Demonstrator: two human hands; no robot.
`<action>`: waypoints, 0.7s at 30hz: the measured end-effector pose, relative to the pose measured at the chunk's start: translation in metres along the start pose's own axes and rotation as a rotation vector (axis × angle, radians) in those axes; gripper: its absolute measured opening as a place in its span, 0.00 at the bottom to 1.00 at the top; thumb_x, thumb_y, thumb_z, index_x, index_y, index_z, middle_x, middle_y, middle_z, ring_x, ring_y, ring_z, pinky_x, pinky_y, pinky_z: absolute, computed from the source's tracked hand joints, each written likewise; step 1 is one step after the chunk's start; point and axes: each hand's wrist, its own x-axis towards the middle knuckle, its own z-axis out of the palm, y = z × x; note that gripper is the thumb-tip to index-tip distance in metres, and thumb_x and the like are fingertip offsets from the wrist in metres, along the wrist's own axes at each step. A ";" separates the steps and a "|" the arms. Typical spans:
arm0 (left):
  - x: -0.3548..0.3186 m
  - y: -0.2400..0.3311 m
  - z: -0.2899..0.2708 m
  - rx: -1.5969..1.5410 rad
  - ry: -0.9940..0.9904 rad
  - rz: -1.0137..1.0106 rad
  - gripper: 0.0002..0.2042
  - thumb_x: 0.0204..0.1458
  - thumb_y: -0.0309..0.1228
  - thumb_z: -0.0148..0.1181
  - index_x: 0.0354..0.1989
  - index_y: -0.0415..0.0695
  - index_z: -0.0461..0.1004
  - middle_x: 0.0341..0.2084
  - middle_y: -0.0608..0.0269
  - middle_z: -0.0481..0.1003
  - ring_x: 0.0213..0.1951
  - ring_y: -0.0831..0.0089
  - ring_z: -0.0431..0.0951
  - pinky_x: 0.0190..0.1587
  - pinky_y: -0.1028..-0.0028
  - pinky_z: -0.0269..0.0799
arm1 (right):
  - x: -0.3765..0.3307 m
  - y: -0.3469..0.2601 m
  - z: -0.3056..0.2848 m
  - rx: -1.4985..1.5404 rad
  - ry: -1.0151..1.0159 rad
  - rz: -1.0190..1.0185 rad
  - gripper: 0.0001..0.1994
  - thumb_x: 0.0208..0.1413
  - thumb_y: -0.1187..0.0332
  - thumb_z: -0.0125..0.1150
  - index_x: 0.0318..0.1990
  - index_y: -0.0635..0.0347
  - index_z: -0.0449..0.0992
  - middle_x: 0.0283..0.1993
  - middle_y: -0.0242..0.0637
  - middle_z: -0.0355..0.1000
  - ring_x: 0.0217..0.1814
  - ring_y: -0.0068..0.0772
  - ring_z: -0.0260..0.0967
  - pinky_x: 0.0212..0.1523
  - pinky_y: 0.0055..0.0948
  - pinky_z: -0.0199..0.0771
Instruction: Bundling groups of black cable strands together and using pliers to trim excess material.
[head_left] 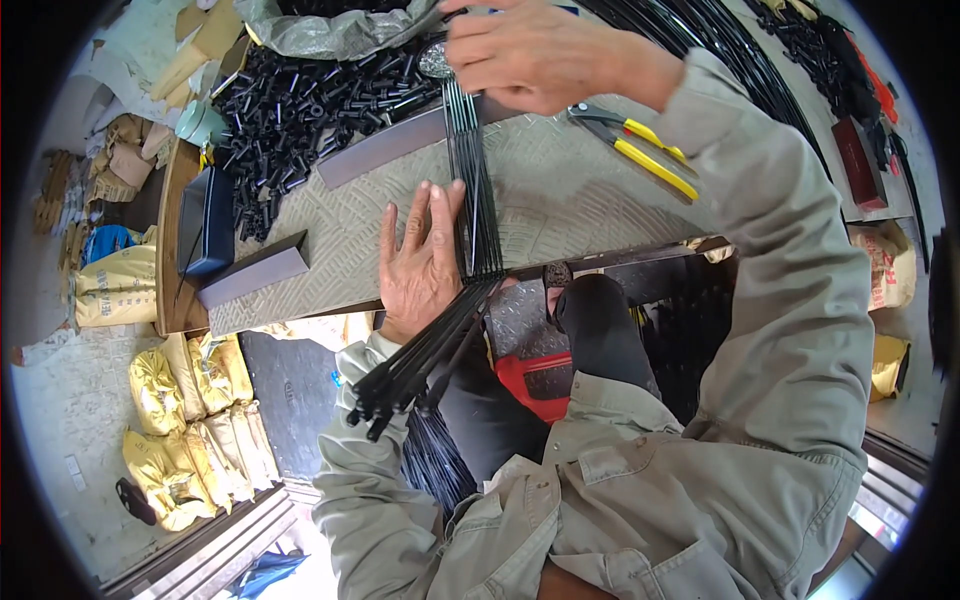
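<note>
A bundle of thin black rods (468, 190) lies lengthwise on a patterned metal workbench (580, 200), its near ends sticking out past the bench edge over my lap. My left hand (420, 255) lies flat on the bench with fingers spread, pressing against the left side of the rods. My right hand (535, 50) is at the far end of the bundle, fingers curled around something small near a round silver piece (435, 60); what it grips is hidden.
Yellow-handled pliers (640, 145) lie right of the rods. A heap of short black tubes (300, 105) fills the bench's far left. A grey bar (390, 145) and a block (255, 272) sit on the bench. Yellow sacks (190, 420) lie on the floor.
</note>
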 end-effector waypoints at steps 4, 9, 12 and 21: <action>-0.003 -0.001 0.001 -0.039 0.022 -0.004 0.50 0.40 0.61 0.51 0.60 0.31 0.43 0.57 0.52 0.60 0.57 0.50 0.60 0.59 0.50 0.44 | 0.003 0.002 -0.006 -0.018 -0.088 0.050 0.11 0.37 0.64 0.56 0.31 0.54 0.74 0.31 0.31 0.66 0.42 0.31 0.63 0.60 0.41 0.48; -0.003 -0.001 0.006 -0.074 0.064 -0.022 0.50 0.40 0.60 0.53 0.60 0.32 0.43 0.55 0.51 0.61 0.55 0.49 0.62 0.57 0.48 0.48 | 0.016 -0.007 0.017 0.141 -0.165 0.106 0.04 0.37 0.70 0.56 0.24 0.56 0.72 0.27 0.30 0.64 0.40 0.30 0.63 0.58 0.37 0.53; -0.004 -0.001 0.006 -0.086 0.064 -0.041 0.47 0.41 0.57 0.53 0.61 0.32 0.43 0.55 0.51 0.61 0.54 0.49 0.63 0.56 0.48 0.50 | 0.019 -0.019 0.021 0.239 -0.210 0.125 0.02 0.35 0.72 0.57 0.21 0.56 0.72 0.26 0.30 0.63 0.39 0.30 0.62 0.59 0.37 0.51; -0.003 -0.004 0.011 -0.041 0.119 -0.043 0.32 0.47 0.33 0.49 0.60 0.35 0.48 0.57 0.53 0.58 0.56 0.52 0.61 0.54 0.51 0.56 | 0.031 0.023 0.055 -0.400 -0.098 0.105 0.05 0.38 0.68 0.53 0.23 0.51 0.75 0.27 0.31 0.67 0.40 0.33 0.65 0.53 0.38 0.55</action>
